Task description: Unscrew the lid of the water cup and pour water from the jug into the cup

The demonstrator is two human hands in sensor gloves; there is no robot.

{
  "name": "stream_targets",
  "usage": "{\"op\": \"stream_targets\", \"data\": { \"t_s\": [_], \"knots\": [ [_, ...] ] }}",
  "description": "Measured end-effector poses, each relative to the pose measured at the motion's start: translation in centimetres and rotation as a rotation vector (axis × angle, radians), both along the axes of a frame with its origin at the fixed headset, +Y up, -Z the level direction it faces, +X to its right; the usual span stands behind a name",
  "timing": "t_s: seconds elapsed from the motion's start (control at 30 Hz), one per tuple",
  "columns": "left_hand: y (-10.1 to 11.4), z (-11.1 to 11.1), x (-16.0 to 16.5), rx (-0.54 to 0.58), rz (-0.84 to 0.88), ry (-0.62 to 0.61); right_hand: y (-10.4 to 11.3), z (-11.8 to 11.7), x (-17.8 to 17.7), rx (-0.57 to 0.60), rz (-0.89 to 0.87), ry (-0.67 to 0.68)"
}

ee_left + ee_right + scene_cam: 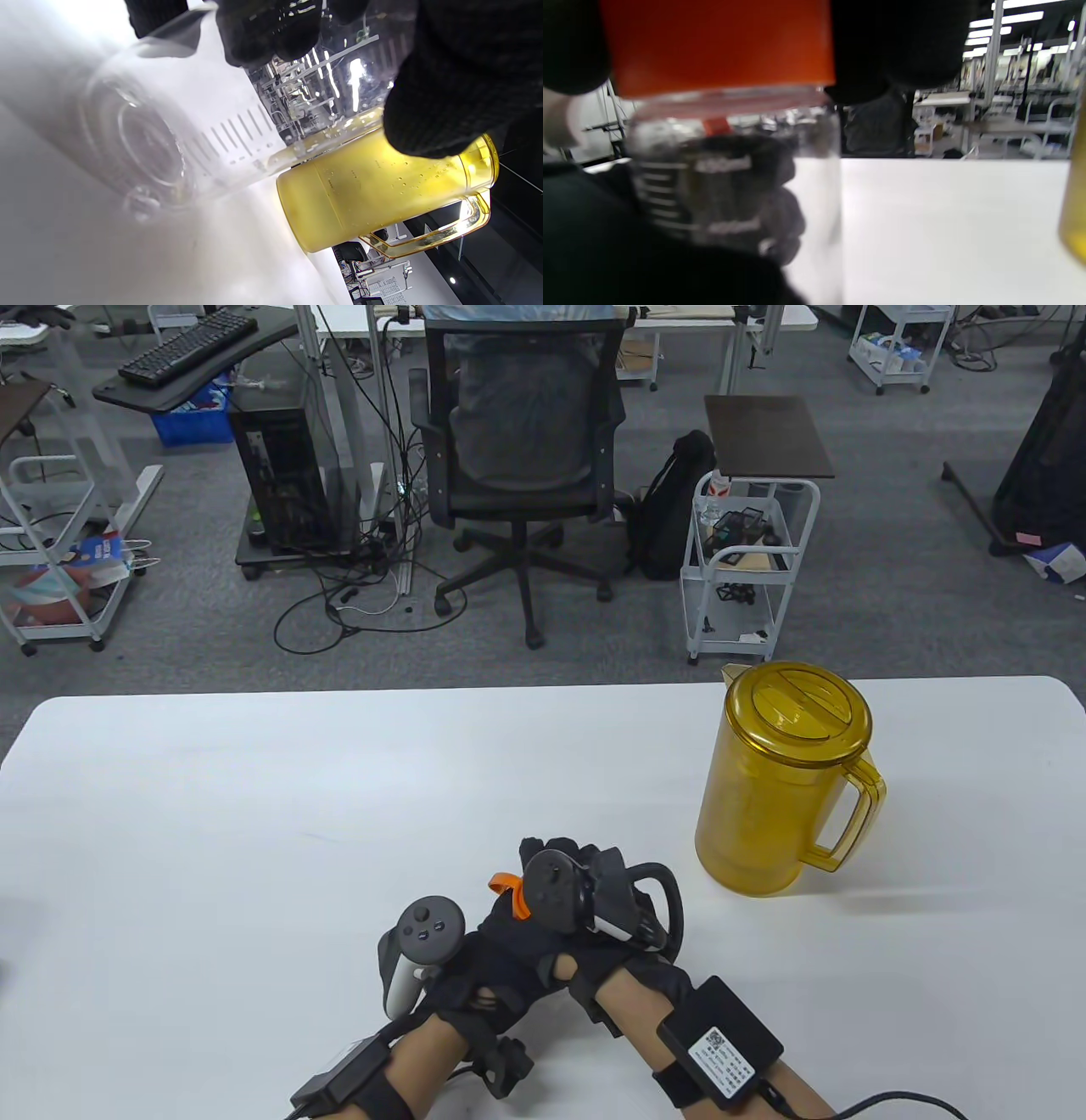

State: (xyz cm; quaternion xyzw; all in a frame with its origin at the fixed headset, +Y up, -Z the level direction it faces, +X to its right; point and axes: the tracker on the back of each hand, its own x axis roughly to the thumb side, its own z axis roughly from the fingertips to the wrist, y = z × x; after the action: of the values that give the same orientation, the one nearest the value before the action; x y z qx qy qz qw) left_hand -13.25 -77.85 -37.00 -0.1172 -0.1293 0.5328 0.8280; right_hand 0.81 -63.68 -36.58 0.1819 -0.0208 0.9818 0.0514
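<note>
Bracing clear graduated plastic cup [734, 190] at table view's lower centre: left hand [496, 959] curled round body stops it turning, right hand [594, 891] clamped over orange screw lid [717, 42] for twist. Lid apparently still seated. Translucent yellow lidded jug [785, 776] waits right on white surface [212, 831], handle facing right hand.

In the table view both hands [543, 933] hide the cup; only an orange loop [507, 889] shows. The right wrist view is blurred.
</note>
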Motion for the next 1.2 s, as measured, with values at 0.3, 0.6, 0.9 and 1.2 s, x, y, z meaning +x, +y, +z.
{"op": "stream_targets", "data": {
  "t_s": [0.3, 0.6, 0.9, 1.2],
  "knots": [
    [-0.3, -1.1, -0.4, -0.04, 0.032, -0.096, -0.6, 0.1, -0.1, 0.099, -0.018, 0.112],
    [-0.5, -0.9, -0.3, -0.039, 0.036, -0.102, -0.4, 0.1, 0.1, -0.016, -0.037, 0.309],
    [-0.6, -0.9, -0.3, -0.036, 0.033, -0.101, -0.5, -0.2, 0.5, -0.168, -0.161, 0.458],
    [-0.6, -0.8, -0.3, -0.034, 0.029, -0.097, 0.1, -0.7, -0.5, -0.074, -0.333, 0.175]
  ]
}}
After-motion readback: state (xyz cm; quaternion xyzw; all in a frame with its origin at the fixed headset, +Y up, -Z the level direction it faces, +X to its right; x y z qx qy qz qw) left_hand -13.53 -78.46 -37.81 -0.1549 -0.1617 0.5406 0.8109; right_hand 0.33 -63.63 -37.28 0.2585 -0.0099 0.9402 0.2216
